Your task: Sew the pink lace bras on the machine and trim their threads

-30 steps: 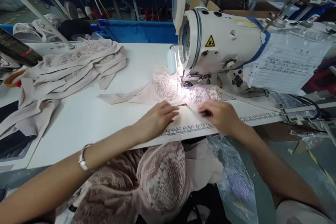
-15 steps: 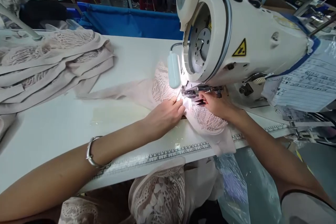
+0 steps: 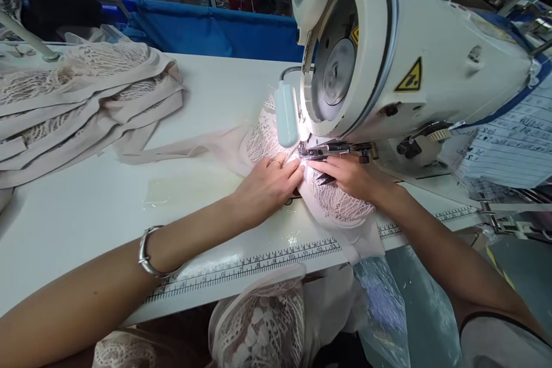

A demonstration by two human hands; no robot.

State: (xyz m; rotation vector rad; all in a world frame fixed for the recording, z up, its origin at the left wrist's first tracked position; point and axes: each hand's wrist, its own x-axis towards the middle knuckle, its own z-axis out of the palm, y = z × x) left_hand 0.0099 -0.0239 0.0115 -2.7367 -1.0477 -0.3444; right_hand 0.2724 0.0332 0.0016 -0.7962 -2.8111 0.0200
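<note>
A pale pink lace bra (image 3: 340,200) lies under the presser foot of a white sewing machine (image 3: 414,40). My left hand (image 3: 268,187) is closed on the fabric just left of the foot, fingertips pressed to the seam. On the other side, my right hand (image 3: 351,175) has its index finger stretched onto the fabric near the needle. Small thread snips (image 3: 325,179) stick out from under that hand, dark blades pointing left; their handle is hidden in the palm. The needle area is bright from the lamp (image 3: 286,115).
More pink lace pieces (image 3: 86,98) are heaped on the left of the white table (image 3: 207,86). Others (image 3: 263,322) rest on my lap below the front edge, along which a ruler tape (image 3: 259,267) runs. Handwritten paper (image 3: 513,144) hangs at the right.
My left fingers have flattened from a pinch onto the fabric. My right index finger has reached left toward the needle, and the snips have shifted slightly down. The wheel in the machine head looks blurred.
</note>
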